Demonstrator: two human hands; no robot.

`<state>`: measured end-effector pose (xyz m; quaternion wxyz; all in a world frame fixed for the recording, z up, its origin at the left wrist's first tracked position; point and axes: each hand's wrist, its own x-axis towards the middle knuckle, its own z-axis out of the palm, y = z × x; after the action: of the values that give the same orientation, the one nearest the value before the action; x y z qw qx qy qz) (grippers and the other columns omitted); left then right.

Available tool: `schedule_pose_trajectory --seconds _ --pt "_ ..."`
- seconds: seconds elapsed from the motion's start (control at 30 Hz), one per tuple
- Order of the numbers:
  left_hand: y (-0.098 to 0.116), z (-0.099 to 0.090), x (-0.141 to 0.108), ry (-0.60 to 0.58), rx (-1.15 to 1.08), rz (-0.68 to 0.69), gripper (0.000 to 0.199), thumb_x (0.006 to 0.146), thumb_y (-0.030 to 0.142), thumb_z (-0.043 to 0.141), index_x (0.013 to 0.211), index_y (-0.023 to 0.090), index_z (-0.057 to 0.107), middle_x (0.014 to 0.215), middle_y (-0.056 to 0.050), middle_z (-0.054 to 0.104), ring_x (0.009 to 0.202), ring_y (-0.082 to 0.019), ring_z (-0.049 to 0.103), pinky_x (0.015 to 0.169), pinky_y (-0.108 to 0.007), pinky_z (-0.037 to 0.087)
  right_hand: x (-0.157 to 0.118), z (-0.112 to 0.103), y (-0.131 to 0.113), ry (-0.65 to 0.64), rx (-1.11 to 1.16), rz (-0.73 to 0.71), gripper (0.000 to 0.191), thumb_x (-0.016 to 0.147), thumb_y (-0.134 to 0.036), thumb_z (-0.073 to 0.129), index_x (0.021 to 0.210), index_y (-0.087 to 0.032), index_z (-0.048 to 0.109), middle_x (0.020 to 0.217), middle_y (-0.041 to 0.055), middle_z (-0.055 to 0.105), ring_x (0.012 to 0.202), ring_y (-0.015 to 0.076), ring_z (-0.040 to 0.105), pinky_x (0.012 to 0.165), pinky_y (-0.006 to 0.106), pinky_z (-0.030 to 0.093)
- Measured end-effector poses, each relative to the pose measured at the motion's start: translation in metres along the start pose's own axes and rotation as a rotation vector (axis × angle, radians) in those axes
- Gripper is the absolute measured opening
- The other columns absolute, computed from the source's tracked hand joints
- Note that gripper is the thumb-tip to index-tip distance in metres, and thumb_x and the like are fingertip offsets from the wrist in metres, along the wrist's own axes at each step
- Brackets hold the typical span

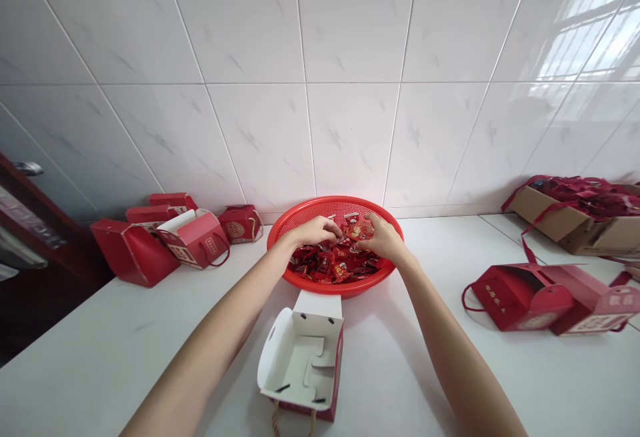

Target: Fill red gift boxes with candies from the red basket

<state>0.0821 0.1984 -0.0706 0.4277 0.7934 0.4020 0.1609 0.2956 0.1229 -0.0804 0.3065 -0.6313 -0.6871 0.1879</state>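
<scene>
Two slender arms, bare and sleeveless. Left forearm point(220, 330): enters lower left, slanting forward and inward. Right forearm point(445, 337): enters lower right, slanting inward likewise. Bare left hand point(316, 230): back upward, fingers bent and pointing toward the right. Bare right hand point(385, 240): turned inward, thumb and forefinger parted. Hands near each other, not touching.

- White tabletop point(160, 350), seam toward right end.
- Far side, middle: red plastic basket point(337, 288), wide-rimmed.
- Just in front: open box point(300, 350), white inside, cord handle on near side.
- Left: cluster of red boxes point(143, 254), packed close.
- Beside cluster: small red box point(239, 225), corded.
- Right: two red boxes point(555, 300), side by side.
- Behind those: brown carton point(545, 222).
</scene>
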Motion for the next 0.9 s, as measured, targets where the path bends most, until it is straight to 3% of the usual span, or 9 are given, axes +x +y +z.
schedule_pose_trajectory --seconds 0.17,0.23,0.33,0.47,0.63,0.77,0.9 --pt "-0.009 -0.002 -0.008 0.190 -0.138 0.033 0.067 0.069 0.013 0.077 0.135 0.016 0.062 0.120 -0.013 0.074 0.105 -0.023 0.072 0.090 -0.036 0.058 0.001 0.003 -0.001 -0.074 0.004 -0.057 0.073 0.061 -0.029 0.092 0.129 -0.022 0.066 0.122 0.0122 0.073 0.121 0.0370 0.063 0.095 0.044 0.051" --pt "-0.009 -0.002 -0.009 0.235 -0.195 0.062 0.066 0.066 0.014 0.082 0.129 0.016 0.065 0.121 -0.012 0.074 0.106 -0.023 0.072 0.093 -0.038 0.058 0.001 0.004 -0.003 -0.083 0.029 -0.105 0.060 0.070 -0.033 0.089 0.125 -0.023 0.069 0.123 0.0107 0.073 0.121 0.0341 0.065 0.098 0.044 0.051" --pt "-0.004 0.000 -0.010 0.203 -0.259 0.128 0.041 0.061 0.021 0.087 0.100 0.015 0.075 0.109 -0.010 0.078 0.104 -0.026 0.072 0.095 -0.040 0.058 0.000 0.002 -0.006 -0.053 0.189 -0.146 0.029 0.086 -0.033 0.074 0.113 -0.023 0.073 0.118 0.0079 0.076 0.112 0.0269 0.070 0.094 0.039 0.053" --pt "0.004 0.005 -0.013 0.188 -0.244 0.211 0.033 0.059 0.031 0.090 0.081 0.015 0.073 0.105 -0.009 0.078 0.107 -0.027 0.072 0.098 -0.041 0.057 -0.003 -0.003 -0.009 -0.043 0.387 -0.147 0.017 0.086 -0.033 0.069 0.097 -0.021 0.074 0.092 0.0049 0.078 0.092 0.0241 0.074 0.082 0.036 0.056" --pt "0.008 0.009 -0.016 0.201 -0.224 0.216 0.039 0.061 0.037 0.090 0.088 0.015 0.072 0.104 -0.009 0.078 0.104 -0.026 0.071 0.097 -0.040 0.056 -0.003 0.001 -0.014 -0.094 0.619 -0.179 0.021 0.080 -0.037 0.068 0.091 -0.020 0.075 0.068 -0.0004 0.071 0.067 0.0197 0.071 0.075 0.036 0.057" --pt "0.011 0.008 -0.017 0.235 -0.255 0.180 0.030 0.068 0.027 0.082 0.093 0.015 0.071 0.104 -0.008 0.078 0.103 -0.024 0.071 0.096 -0.038 0.056 -0.002 0.006 -0.015 -0.059 0.784 -0.222 0.020 0.074 -0.038 0.074 0.083 -0.020 0.076 0.078 0.0034 0.077 0.081 0.0236 0.075 0.085 0.040 0.059" --pt "0.019 0.005 -0.020 0.298 -0.446 0.034 0.026 0.076 0.019 0.070 0.102 0.016 0.071 0.101 -0.008 0.079 0.094 -0.021 0.074 0.089 -0.036 0.059 -0.003 0.004 -0.014 0.032 0.834 -0.222 0.018 0.075 -0.037 0.075 0.083 -0.021 0.077 0.086 0.0047 0.079 0.090 0.0254 0.076 0.090 0.042 0.058"
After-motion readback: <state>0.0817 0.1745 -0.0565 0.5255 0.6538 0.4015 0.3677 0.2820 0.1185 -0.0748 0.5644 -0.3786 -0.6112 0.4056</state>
